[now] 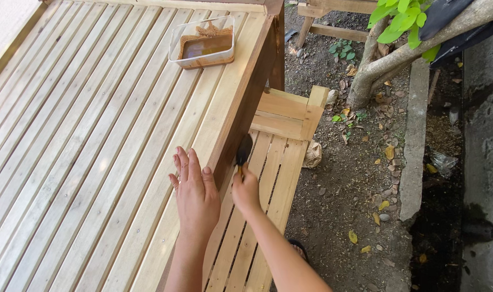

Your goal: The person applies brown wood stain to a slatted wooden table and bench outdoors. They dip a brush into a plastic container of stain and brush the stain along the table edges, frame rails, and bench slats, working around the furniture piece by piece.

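Brush [243,151], small and light with soft dark bristles, is clamped at its short handle by the right hand [245,190] and pressed to the side board of the slatted wooden desk [95,135]. The left hand [195,192] is laid flat and open on the desk edge. A firm grip low on the handle seems best.

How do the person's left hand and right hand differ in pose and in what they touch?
The left hand lies flat, fingers spread, on the top slats of the wooden frame; the right hand is closed around a paintbrush. The left hand holds nothing; the right hand presses dark bristles to the frame's side. Both are bare.
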The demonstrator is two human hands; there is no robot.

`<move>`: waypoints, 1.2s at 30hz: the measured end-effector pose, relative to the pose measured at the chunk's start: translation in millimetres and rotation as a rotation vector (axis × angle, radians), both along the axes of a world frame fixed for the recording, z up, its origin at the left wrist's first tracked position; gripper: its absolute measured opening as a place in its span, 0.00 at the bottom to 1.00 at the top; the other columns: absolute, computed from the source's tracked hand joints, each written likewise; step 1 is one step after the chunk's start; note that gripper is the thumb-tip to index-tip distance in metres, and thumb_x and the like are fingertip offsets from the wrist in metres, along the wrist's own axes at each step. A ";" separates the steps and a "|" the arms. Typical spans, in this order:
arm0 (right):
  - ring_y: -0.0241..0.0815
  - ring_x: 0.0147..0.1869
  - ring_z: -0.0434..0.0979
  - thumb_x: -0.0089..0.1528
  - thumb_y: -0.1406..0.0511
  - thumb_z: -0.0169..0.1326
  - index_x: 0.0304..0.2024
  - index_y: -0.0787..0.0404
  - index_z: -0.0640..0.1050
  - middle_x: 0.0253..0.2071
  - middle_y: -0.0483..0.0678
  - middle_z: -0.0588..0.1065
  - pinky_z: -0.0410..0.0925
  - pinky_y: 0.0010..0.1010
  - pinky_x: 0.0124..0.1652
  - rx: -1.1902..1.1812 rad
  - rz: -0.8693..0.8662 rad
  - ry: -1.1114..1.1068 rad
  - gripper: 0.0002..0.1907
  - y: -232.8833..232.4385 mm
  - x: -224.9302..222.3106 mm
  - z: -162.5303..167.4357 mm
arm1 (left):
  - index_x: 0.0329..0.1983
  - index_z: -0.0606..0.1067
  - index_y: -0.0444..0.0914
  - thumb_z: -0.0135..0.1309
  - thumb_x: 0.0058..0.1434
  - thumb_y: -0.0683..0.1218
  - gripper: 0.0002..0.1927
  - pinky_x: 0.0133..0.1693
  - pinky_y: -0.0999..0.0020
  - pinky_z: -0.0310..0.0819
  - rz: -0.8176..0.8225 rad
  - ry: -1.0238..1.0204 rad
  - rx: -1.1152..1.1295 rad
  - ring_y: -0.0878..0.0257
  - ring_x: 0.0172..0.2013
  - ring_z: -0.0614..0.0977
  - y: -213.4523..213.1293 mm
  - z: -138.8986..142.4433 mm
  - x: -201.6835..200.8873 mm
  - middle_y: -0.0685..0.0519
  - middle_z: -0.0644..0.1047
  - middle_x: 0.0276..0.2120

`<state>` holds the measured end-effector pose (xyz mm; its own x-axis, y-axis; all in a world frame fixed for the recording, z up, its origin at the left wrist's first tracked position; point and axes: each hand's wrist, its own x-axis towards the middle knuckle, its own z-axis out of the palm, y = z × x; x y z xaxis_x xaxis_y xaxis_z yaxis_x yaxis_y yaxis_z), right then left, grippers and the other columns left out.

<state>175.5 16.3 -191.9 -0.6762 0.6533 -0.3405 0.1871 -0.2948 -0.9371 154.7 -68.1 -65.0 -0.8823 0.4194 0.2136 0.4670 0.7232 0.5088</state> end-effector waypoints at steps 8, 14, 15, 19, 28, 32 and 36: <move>0.32 0.21 0.67 0.66 0.66 0.44 0.67 0.67 0.68 0.19 0.41 0.68 0.62 0.28 0.22 -0.047 0.034 0.026 0.26 -12.0 20.8 -6.1 | 0.74 0.55 0.29 0.34 0.73 0.48 0.29 0.69 0.40 0.34 0.015 -0.020 0.051 0.41 0.75 0.47 -4.3 4.6 6.3 0.34 0.50 0.75; 0.35 0.16 0.61 0.66 0.66 0.45 0.61 0.68 0.70 0.15 0.43 0.63 0.58 0.33 0.18 -0.088 0.034 0.017 0.22 19.3 2.6 -2.2 | 0.74 0.55 0.30 0.33 0.74 0.49 0.29 0.70 0.41 0.35 -0.003 -0.003 0.045 0.41 0.75 0.47 4.1 5.6 8.0 0.34 0.50 0.75; 0.34 0.16 0.60 0.67 0.66 0.44 0.57 0.71 0.73 0.16 0.43 0.62 0.56 0.32 0.18 -0.106 0.031 0.062 0.19 30.7 -6.4 -1.3 | 0.74 0.55 0.30 0.34 0.74 0.49 0.29 0.70 0.41 0.35 -0.007 0.004 0.047 0.41 0.75 0.47 3.3 5.3 8.7 0.34 0.50 0.75; 0.35 0.17 0.61 0.67 0.66 0.44 0.52 0.71 0.75 0.16 0.46 0.64 0.57 0.33 0.19 0.036 0.027 0.069 0.17 15.2 5.1 2.7 | 0.74 0.55 0.29 0.33 0.74 0.49 0.29 0.69 0.40 0.34 -0.027 0.001 0.052 0.40 0.75 0.47 -2.1 2.5 15.7 0.33 0.50 0.75; 0.31 0.23 0.63 0.71 0.63 0.45 0.48 0.77 0.77 0.20 0.41 0.66 0.59 0.27 0.25 0.044 0.061 0.163 0.19 -45.5 40.1 11.3 | 0.74 0.56 0.29 0.34 0.73 0.48 0.29 0.70 0.40 0.34 0.027 0.015 0.030 0.41 0.76 0.46 -27.5 17.6 15.3 0.34 0.50 0.75; 0.31 0.17 0.59 0.68 0.64 0.45 0.45 0.70 0.77 0.16 0.39 0.61 0.54 0.30 0.19 -0.097 -0.042 0.182 0.14 29.3 -17.7 23.3 | 0.74 0.55 0.28 0.34 0.73 0.48 0.29 0.69 0.39 0.34 0.045 0.007 0.052 0.41 0.75 0.46 -45.2 22.1 24.1 0.34 0.49 0.75; 0.28 0.18 0.59 0.71 0.63 0.43 0.52 0.71 0.76 0.16 0.37 0.61 0.56 0.26 0.20 0.058 0.069 0.173 0.18 -18.8 28.8 35.1 | 0.73 0.56 0.29 0.35 0.72 0.47 0.29 0.69 0.40 0.34 0.043 0.009 0.047 0.41 0.76 0.46 -47.7 21.1 31.7 0.34 0.49 0.75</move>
<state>204.3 -2.6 -156.8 -0.7653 0.6184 -0.1783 0.0392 -0.2318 -0.9720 186.5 -115.7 -43.9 -0.8974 0.3702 0.2401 0.4405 0.7186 0.5382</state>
